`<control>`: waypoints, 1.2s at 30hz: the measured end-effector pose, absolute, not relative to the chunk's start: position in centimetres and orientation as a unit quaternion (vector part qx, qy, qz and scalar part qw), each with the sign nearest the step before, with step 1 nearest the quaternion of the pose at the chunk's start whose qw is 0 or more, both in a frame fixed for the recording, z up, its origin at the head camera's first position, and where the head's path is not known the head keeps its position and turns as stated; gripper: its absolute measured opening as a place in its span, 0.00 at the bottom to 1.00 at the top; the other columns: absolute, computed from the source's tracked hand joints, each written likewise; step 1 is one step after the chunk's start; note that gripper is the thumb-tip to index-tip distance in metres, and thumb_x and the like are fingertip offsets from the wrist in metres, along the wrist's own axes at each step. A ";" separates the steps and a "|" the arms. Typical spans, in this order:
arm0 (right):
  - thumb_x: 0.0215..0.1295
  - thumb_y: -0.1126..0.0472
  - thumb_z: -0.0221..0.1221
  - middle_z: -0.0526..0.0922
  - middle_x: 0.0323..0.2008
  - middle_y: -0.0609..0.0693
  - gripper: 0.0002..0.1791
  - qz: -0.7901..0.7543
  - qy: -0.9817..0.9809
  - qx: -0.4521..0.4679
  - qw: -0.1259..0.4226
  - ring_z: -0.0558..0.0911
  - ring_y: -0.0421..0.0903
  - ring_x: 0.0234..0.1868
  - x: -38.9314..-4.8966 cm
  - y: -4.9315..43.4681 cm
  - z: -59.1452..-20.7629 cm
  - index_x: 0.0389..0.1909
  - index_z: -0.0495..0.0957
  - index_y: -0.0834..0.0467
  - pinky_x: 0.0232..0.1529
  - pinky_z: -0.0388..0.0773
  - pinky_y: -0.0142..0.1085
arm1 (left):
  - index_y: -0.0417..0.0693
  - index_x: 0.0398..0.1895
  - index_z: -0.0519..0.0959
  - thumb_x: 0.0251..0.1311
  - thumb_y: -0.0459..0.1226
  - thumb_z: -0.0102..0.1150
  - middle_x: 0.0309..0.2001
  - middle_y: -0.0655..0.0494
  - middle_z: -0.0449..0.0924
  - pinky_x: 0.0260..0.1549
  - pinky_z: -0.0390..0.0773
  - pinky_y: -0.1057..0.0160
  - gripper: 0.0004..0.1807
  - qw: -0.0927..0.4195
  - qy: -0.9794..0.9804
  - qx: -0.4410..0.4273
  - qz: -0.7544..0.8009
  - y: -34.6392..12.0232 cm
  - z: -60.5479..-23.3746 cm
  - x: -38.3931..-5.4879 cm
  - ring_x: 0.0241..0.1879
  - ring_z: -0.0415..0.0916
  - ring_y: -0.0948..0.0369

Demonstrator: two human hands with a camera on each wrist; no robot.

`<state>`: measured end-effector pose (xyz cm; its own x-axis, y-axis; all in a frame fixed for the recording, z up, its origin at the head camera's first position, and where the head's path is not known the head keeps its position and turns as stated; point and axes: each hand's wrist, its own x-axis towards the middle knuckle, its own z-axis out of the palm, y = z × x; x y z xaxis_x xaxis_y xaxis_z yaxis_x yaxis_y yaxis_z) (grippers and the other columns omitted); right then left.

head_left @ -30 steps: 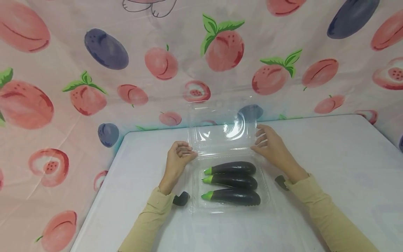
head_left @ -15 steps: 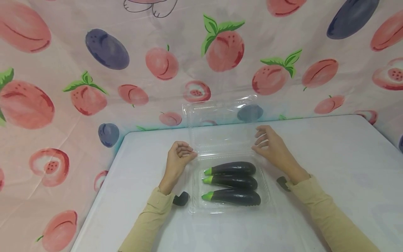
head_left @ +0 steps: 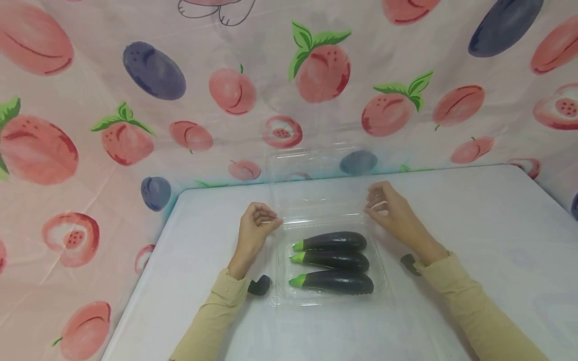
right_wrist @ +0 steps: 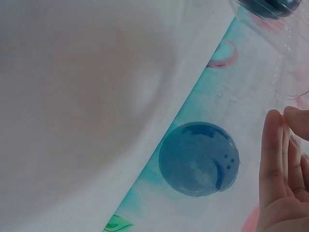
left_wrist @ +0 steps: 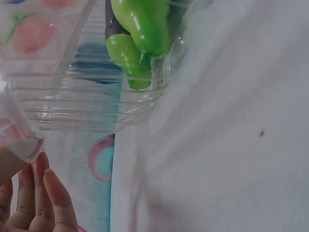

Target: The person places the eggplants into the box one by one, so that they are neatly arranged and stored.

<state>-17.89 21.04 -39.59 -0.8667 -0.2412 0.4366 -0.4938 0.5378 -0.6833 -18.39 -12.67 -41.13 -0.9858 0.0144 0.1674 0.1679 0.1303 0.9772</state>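
Note:
A clear plastic clamshell container (head_left: 307, 303) lies on the table with its lid (head_left: 318, 198) raised at the back. Inside its base are three dark eggplants, the back one (head_left: 334, 240), the middle one (head_left: 338, 260) and the front one (head_left: 338, 282), their green stem ends to the left. My left hand (head_left: 253, 230) pinches the container's left edge near the hinge; thumb and fingers meet at a plastic corner in the left wrist view. Beside the right edge, my right hand (head_left: 395, 215) has loosely bent fingers, and its fingertips (right_wrist: 273, 121) sit just off the plastic.
The white table (head_left: 487, 225) extends to both sides. Behind it hangs a pink cloth (head_left: 253, 40) printed with peaches and plums, close to the lid. Dark pieces show at the left cuff (head_left: 260, 285) and right cuff (head_left: 410, 264).
My right hand has moved slightly right, away from the container. The lid's tilt and reflections have shifted a little. My left hand and the eggplants have stayed put.

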 end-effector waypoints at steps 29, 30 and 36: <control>0.59 0.78 0.64 0.79 0.34 0.53 0.14 0.401 -0.862 0.241 0.195 0.81 0.50 0.39 -17.5 21.2 -39.9 0.39 0.70 0.65 0.40 0.86 0.44 | 0.29 0.40 0.78 0.57 0.24 0.66 0.41 0.39 0.80 0.43 0.82 0.69 0.10 0.076 -0.773 -0.107 -0.620 -13.6 -38.0 -16.9 0.41 0.80 0.61; 0.59 0.78 0.64 0.79 0.34 0.53 0.13 0.400 -0.863 0.241 0.194 0.81 0.50 0.39 -17.5 21.2 -39.9 0.39 0.70 0.65 0.40 0.86 0.44 | 0.29 0.40 0.78 0.57 0.23 0.66 0.41 0.39 0.80 0.44 0.82 0.68 0.09 0.074 -0.775 -0.106 -0.618 -13.6 -37.7 -16.6 0.41 0.80 0.61; 0.59 0.76 0.64 0.78 0.33 0.50 0.12 0.383 -0.873 0.235 0.188 0.80 0.48 0.39 -17.2 21.3 -40.1 0.37 0.71 0.63 0.42 0.85 0.42 | 0.30 0.38 0.80 0.56 0.24 0.67 0.40 0.38 0.81 0.45 0.83 0.65 0.08 0.078 -0.778 -0.120 -0.611 -14.2 -39.6 -17.4 0.41 0.80 0.59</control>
